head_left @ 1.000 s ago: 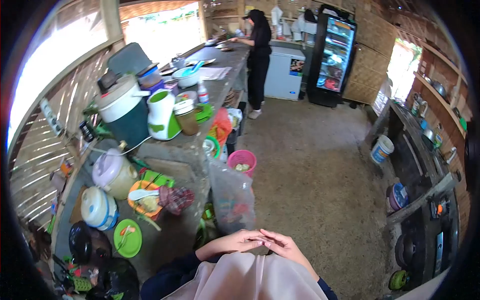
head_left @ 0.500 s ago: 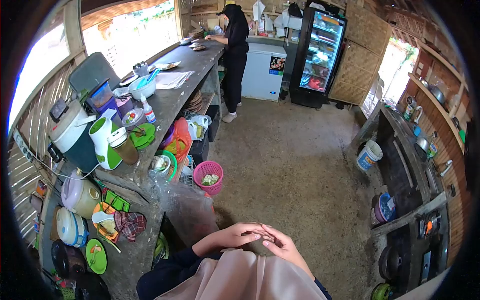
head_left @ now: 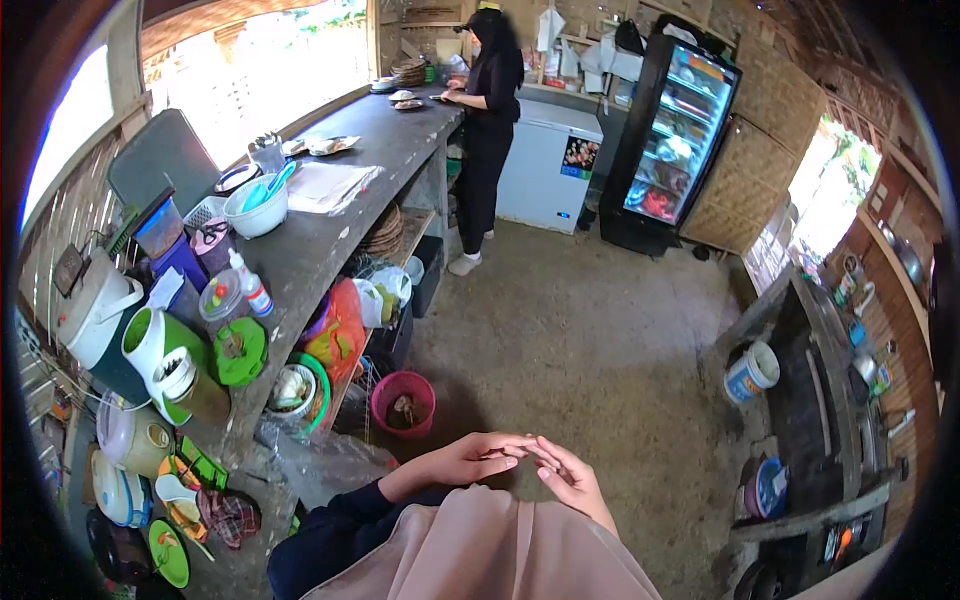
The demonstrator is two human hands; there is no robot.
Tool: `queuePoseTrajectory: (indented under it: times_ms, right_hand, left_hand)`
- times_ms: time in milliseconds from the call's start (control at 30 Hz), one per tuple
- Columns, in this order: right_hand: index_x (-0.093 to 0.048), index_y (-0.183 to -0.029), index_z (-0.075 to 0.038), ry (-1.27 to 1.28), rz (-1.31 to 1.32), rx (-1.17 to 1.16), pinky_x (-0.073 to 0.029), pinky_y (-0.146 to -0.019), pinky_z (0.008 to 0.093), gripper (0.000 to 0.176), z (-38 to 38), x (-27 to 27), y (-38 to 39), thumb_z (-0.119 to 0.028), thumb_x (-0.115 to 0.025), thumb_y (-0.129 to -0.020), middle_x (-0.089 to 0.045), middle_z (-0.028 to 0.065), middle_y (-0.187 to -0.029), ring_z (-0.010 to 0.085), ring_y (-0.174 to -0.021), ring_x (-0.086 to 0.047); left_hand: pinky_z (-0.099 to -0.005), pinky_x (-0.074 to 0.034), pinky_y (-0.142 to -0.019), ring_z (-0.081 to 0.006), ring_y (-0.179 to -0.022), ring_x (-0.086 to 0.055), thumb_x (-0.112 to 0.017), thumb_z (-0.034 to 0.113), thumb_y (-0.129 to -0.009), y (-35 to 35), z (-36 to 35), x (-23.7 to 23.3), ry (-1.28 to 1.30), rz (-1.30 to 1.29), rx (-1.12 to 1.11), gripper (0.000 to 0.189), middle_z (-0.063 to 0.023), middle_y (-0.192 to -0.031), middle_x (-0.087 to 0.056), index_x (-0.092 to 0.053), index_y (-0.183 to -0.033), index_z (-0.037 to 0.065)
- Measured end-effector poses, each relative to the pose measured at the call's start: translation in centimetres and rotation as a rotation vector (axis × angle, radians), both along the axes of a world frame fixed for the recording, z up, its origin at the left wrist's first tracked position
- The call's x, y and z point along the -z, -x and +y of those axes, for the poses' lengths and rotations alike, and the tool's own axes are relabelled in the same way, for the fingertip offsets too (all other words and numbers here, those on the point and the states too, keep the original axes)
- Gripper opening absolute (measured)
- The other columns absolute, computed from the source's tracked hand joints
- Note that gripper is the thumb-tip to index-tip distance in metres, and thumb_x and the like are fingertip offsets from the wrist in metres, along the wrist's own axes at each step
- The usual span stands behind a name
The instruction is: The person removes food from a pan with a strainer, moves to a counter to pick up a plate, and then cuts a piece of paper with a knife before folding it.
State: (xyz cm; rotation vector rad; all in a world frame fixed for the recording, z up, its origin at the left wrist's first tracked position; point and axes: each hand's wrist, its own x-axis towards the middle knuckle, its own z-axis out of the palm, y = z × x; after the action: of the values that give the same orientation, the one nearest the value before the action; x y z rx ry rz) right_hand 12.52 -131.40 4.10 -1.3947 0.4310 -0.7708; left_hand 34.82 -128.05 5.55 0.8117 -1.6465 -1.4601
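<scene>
Pink basket (head_left: 403,404): nearer my hands in view than half a second ago; floor-set by the counter (head_left: 400,140), probably for easy reach.
My hands: left hand (head_left: 470,458) and right hand (head_left: 568,480) loosely open, fingers meeting, gripping nothing, seemingly resting, nearer me than the basket.
Clear plastic (head_left: 325,460): just left of the basket.

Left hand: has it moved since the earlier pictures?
Yes: the left hand has moved forward along the counter, closer to the pink basket.
</scene>
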Motion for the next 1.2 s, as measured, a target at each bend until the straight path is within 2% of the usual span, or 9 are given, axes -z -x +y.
queuePoseTrajectory:
  times_ms: [67,133,300,433,500,667,867,1000,1200]
  right_hand:
    - [-0.040,-0.134,-0.003,-0.015,0.004,-0.010,-0.034,-0.101,0.0316,0.047,-3.3,-0.3,-1.6,0.004,-0.050,-0.089,-0.040,0.0100,-0.138,0.0182,-0.126,-0.040]
    - [-0.042,-0.133,-0.005,-0.004,0.052,-0.017,-0.034,-0.101,0.0321,0.047,-6.0,-0.7,-2.8,0.004,-0.050,-0.088,-0.041,0.0100,-0.138,0.0190,-0.126,-0.040]
    - [-0.045,-0.132,-0.007,-0.019,-0.025,-0.013,-0.034,-0.101,0.0324,0.045,-13.6,0.3,-5.2,0.004,-0.049,-0.089,-0.042,0.0112,-0.136,0.0195,-0.124,-0.041]
    - [-0.046,-0.130,-0.005,-0.106,-0.019,-0.031,-0.035,-0.101,0.0321,0.042,-20.3,0.5,-7.3,0.003,-0.048,-0.089,-0.043,0.0131,-0.135,0.0209,-0.123,-0.042]
    - [-0.046,-0.129,-0.004,-0.126,-0.037,-0.055,-0.035,-0.100,0.0319,0.039,-24.4,0.3,-8.2,0.001,-0.047,-0.090,-0.043,0.0130,-0.135,0.0219,-0.123,-0.043]
    - [-0.046,-0.130,-0.005,-0.044,-0.054,-0.182,-0.036,-0.100,0.0316,0.040,-36.8,-0.3,-9.4,0.001,-0.047,-0.090,-0.044,0.0121,-0.134,0.0214,-0.122,-0.044]
    - [-0.046,-0.130,-0.005,0.021,0.012,-0.359,-0.037,-0.099,0.0304,0.040,-49.1,-0.7,-12.9,0.001,-0.048,-0.090,-0.045,0.0109,-0.132,0.0192,-0.120,-0.045]
    - [-0.047,-0.129,-0.004,-0.074,0.097,-0.485,-0.037,-0.097,0.0294,0.039,-53.9,-1.8,-16.8,-0.001,-0.049,-0.090,-0.049,0.0096,-0.128,0.0173,-0.119,-0.046]
    - [-0.048,-0.127,-0.002,-0.156,0.122,-0.641,-0.038,-0.097,0.0293,0.037,-60.4,0.2,-24.5,-0.003,-0.050,-0.091,-0.051,0.0096,-0.126,0.0168,-0.115,-0.048]
  left_hand:
    - [-0.0277,-0.036,-0.095,-0.0143,-0.115,-0.048,-0.044,0.012,-0.095,-1.5,-3.4,0.0,0.028,0.015,-0.006,0.040,-0.0103,-0.124,-0.054,-0.039,-0.133,0.000]
    - [-0.0284,-0.036,-0.096,-0.0149,-0.115,-0.048,-0.046,0.013,-0.095,-2.7,-6.4,0.5,-0.155,0.111,0.017,0.040,-0.0107,-0.124,-0.054,-0.041,-0.132,0.001]
    - [-0.0279,-0.038,-0.093,-0.0131,-0.110,-0.049,-0.048,0.012,-0.094,-4.6,-13.9,0.9,0.137,0.007,-0.026,0.039,-0.0098,-0.120,-0.056,-0.042,-0.132,0.003]
    - [-0.0290,-0.039,-0.093,-0.0145,-0.110,-0.049,-0.048,0.010,-0.094,-6.4,-20.0,1.8,-0.029,0.052,-0.034,0.039,-0.0103,-0.120,-0.056,-0.042,-0.132,0.004]
    - [-0.0324,-0.036,-0.099,-0.0185,-0.117,-0.047,-0.047,0.011,-0.094,-7.1,-23.5,1.6,-0.120,0.109,-0.018,0.036,-0.0108,-0.124,-0.052,-0.044,-0.129,0.001]
    - [-0.0322,-0.037,-0.098,-0.0179,-0.115,-0.048,-0.046,0.010,-0.094,-7.9,-33.9,1.6,-0.035,0.178,-0.101,0.036,-0.0102,-0.125,-0.053,-0.043,-0.129,0.000]
    - [-0.0307,-0.038,-0.096,-0.0164,-0.113,-0.050,-0.047,0.009,-0.094,-10.1,-42.4,0.4,-0.051,0.146,-0.308,0.035,-0.0103,-0.121,-0.055,-0.046,-0.127,-0.001]
    - [-0.0288,-0.040,-0.094,-0.0152,-0.108,-0.053,-0.048,0.010,-0.094,-13.0,-44.9,0.6,-0.124,0.113,-0.465,0.032,-0.0098,-0.116,-0.059,-0.049,-0.124,-0.001]
    - [-0.0285,-0.044,-0.087,-0.0159,-0.100,-0.057,-0.047,0.011,-0.094,-18.9,-48.7,1.4,-0.133,-0.021,-0.653,0.027,-0.0104,-0.107,-0.063,-0.054,-0.117,-0.001]
